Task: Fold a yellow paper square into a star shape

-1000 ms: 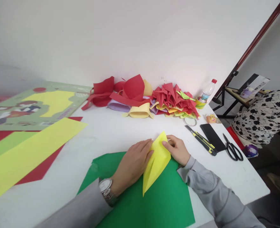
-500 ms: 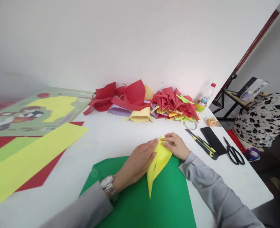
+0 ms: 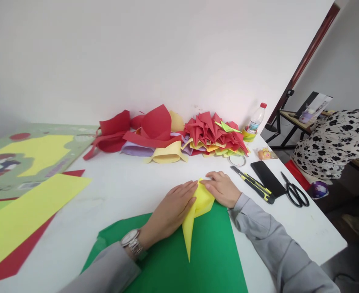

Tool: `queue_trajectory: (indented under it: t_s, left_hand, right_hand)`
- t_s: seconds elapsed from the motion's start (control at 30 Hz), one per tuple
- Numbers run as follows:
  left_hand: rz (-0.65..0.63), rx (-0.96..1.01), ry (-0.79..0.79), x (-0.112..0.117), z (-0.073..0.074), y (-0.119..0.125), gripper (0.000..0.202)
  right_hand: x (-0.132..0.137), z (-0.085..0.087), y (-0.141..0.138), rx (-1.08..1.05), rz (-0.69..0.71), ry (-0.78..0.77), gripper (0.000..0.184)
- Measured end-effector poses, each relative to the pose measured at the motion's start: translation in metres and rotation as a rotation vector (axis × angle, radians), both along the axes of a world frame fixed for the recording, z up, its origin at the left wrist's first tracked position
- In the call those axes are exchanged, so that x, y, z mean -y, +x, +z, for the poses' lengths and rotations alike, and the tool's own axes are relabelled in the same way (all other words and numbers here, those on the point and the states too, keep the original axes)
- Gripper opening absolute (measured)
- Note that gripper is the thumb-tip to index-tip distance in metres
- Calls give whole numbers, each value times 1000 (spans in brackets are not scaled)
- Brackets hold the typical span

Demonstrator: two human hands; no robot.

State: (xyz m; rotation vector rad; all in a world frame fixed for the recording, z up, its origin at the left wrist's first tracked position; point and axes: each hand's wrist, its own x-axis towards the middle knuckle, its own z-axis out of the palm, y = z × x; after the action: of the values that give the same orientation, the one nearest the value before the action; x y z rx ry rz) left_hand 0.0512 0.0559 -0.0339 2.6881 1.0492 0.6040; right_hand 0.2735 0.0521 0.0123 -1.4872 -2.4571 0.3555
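Note:
A yellow folded paper (image 3: 204, 202) lies on a large green sheet (image 3: 179, 264), its long pointed flap toward me. My left hand (image 3: 168, 213), fingers straight and side by side, presses along the paper's left side with the thumb close to its middle. At the top corner, the bent fingers of my right hand (image 3: 222, 189) pinch the paper, nearly touching the left fingertips. Part of the upper fold is hidden under both hands.
Yellow strip paper (image 3: 42, 215) overlaps red sheets at left. Red folded paper pieces (image 3: 208, 128) are heaped along the wall. To the right lie a utility knife (image 3: 254, 185), a black flat object (image 3: 267, 179) and scissors (image 3: 295, 191). A bottle (image 3: 256, 119) stands behind; another person (image 3: 325, 142) is beyond.
My view has turned slightly right. The right fingers have moved left along the paper's top toward the left fingertips, and the paper's right side has curled inward a little.

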Motion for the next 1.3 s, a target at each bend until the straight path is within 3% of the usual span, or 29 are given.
queue_trajectory:
  t_s: [1.3]
  left_hand:
    - [21, -105, 118, 3, 1, 5, 47]
  right_hand:
    - [-6, -5, 1, 90, -6, 90, 43]
